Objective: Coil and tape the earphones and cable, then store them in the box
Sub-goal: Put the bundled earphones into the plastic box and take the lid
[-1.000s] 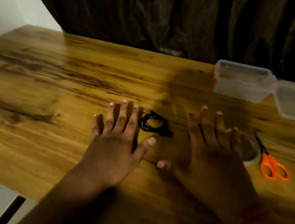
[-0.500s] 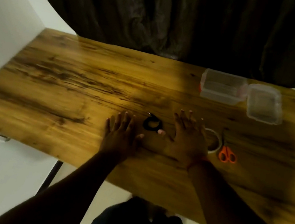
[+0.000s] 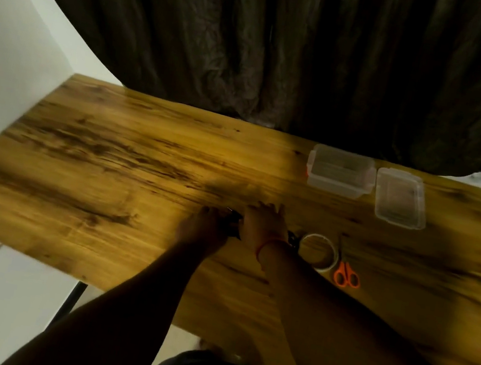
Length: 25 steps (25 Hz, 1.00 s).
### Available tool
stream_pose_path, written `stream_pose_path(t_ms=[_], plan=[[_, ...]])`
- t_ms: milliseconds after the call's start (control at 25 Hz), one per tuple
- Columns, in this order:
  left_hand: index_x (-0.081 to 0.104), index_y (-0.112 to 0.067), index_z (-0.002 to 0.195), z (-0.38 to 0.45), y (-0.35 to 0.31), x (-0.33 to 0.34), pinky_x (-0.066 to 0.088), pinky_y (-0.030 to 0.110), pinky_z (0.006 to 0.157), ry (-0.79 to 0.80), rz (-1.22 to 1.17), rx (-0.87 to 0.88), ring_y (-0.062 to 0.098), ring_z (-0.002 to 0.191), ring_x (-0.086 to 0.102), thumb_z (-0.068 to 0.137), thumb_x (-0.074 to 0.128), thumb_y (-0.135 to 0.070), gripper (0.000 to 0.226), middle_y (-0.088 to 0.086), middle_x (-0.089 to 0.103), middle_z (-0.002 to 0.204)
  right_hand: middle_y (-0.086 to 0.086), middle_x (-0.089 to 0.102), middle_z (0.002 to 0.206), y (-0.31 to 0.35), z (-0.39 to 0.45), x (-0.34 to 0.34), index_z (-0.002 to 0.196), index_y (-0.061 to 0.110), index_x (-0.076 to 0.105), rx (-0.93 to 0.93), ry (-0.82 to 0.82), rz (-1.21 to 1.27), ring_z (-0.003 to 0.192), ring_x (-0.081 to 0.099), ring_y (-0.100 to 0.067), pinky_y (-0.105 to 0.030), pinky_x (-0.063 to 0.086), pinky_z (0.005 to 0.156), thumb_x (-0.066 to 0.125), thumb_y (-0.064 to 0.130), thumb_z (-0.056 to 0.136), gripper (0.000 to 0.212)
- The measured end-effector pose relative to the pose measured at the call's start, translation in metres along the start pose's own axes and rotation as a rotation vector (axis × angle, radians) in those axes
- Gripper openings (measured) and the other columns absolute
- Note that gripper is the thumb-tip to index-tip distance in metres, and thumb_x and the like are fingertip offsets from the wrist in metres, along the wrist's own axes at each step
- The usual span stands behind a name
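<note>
A black coiled bundle of earphones or cable [image 3: 233, 225] lies at the middle of the wooden table [image 3: 102, 165], mostly hidden between my hands. My left hand [image 3: 205, 228] curls onto its left side. My right hand [image 3: 262, 222] covers its right side with bent fingers. Both hands look closed on it, though the view is blurred. Another black piece of cable [image 3: 293, 239] shows just right of my right wrist. The clear plastic box [image 3: 338, 179] stands open at the back right, away from both hands.
The box's clear lid [image 3: 400, 199] lies right of the box. A white tape roll [image 3: 319, 264] sits beside my right forearm, with orange-handled scissors [image 3: 346, 275] to its right. A dark curtain hangs behind the table. A white wall borders the left.
Both hands were flat and spread on the table beside the black bundle; they have since moved together and closed on it. The camera has risen and pulled back.
</note>
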<state>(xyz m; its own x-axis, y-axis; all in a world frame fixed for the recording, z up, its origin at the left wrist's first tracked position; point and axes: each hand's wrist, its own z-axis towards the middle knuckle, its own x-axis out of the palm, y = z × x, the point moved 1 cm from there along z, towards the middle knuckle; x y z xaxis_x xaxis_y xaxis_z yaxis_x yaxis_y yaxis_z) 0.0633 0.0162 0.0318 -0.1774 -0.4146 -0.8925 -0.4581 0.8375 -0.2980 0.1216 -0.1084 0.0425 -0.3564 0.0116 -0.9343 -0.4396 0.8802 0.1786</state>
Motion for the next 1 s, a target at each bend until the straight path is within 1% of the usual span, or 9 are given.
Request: stream_pose_path(t_ms=[80,200,320,440,560,640,760,840,1000], plan=[[0.062,-0.047,0.116,0.002,-0.006,-0.001,0.045,0.027,0.074,0.010,-0.039,0.083,0.020,0.106,0.066,0.083,0.059,-0.053,0.034,-0.009,0.068,0.117,-0.012,0.043,0.148,0.006,0.006,0.004,0.139,0.015,0.048,-0.005,0.025,0.040,0.140,0.030,-0.039,-0.062,0.009,0.117,0.052,0.022,0.096,0.044],[0.072,-0.034,0.107,0.010,-0.008,-0.001,0.041,0.025,0.067,0.050,-0.153,0.032,0.018,0.097,0.067,0.086,0.063,-0.044,0.024,-0.009,0.070,0.101,-0.013,0.050,0.142,0.009,0.012,0.005,0.137,0.015,0.049,0.014,0.019,0.083,0.138,0.035,-0.038,-0.064,0.008,0.116,0.052,0.015,0.094,0.043],[0.073,-0.022,0.086,0.028,-0.005,-0.001,0.046,0.027,0.058,-0.037,-0.339,-0.109,0.020,0.075,0.068,0.073,0.062,-0.055,0.037,0.000,0.071,0.079,-0.012,0.056,0.134,0.005,0.020,0.002,0.135,0.018,0.050,0.034,-0.020,0.230,0.128,0.046,-0.037,-0.061,0.023,0.112,0.052,0.018,0.093,0.042],[0.064,-0.017,0.087,0.049,-0.027,-0.014,0.061,0.048,0.064,-0.065,-0.802,-0.125,0.030,0.077,0.073,0.077,0.063,-0.039,0.024,0.012,0.071,0.084,-0.005,0.067,0.105,-0.011,0.031,-0.024,0.106,0.017,0.065,0.107,-0.161,0.628,0.100,0.061,-0.026,-0.043,0.051,0.088,0.059,0.023,0.091,0.017],[0.062,-0.023,0.083,0.067,-0.085,-0.039,0.060,0.055,0.072,-0.069,-1.089,-0.054,0.032,0.085,0.072,0.084,0.065,-0.023,0.003,0.014,0.070,0.093,0.001,0.062,0.091,-0.055,0.042,-0.065,0.094,0.014,0.063,0.234,-0.264,0.976,0.082,0.057,-0.014,-0.018,0.045,0.063,0.061,0.013,0.088,0.006],[0.058,-0.021,0.081,0.083,-0.133,-0.048,0.061,0.051,0.071,-0.039,-1.147,-0.017,0.028,0.085,0.069,0.089,0.065,-0.014,0.013,0.009,0.067,0.091,0.000,0.063,0.093,-0.095,0.048,-0.090,0.093,0.015,0.064,0.322,-0.394,1.082,0.080,0.058,-0.011,-0.008,0.041,0.053,0.064,0.007,0.084,0.013],[0.056,-0.023,0.072,0.114,-0.193,-0.047,0.060,0.049,0.077,0.029,-0.977,0.090,0.026,0.079,0.066,0.089,0.065,-0.009,0.024,0.007,0.066,0.085,-0.008,0.067,0.104,-0.152,0.059,-0.108,0.090,0.018,0.061,0.453,-0.517,1.158,0.094,0.064,-0.021,-0.025,0.055,0.072,0.067,0.005,0.083,0.016],[0.057,-0.025,0.070,0.135,-0.216,-0.036,0.057,0.039,0.080,0.075,-0.711,0.194,0.020,0.078,0.061,0.089,0.063,-0.011,0.025,0.005,0.065,0.086,-0.012,0.066,0.110,-0.185,0.073,-0.103,0.092,0.014,0.062,0.564,-0.509,1.000,0.102,0.062,-0.026,-0.037,0.054,0.088,0.065,0.006,0.085,0.011],[0.066,-0.006,0.087,0.157,-0.232,-0.015,0.054,0.029,0.068,0.077,-0.364,0.241,0.021,0.078,0.063,0.090,0.059,-0.011,0.010,0.009,0.066,0.087,-0.016,0.060,0.127,-0.208,0.092,-0.078,0.131,0.009,0.054,0.617,-0.350,0.808,0.117,0.056,-0.034,-0.037,0.048,0.095,0.063,0.015,0.090,0.042]])
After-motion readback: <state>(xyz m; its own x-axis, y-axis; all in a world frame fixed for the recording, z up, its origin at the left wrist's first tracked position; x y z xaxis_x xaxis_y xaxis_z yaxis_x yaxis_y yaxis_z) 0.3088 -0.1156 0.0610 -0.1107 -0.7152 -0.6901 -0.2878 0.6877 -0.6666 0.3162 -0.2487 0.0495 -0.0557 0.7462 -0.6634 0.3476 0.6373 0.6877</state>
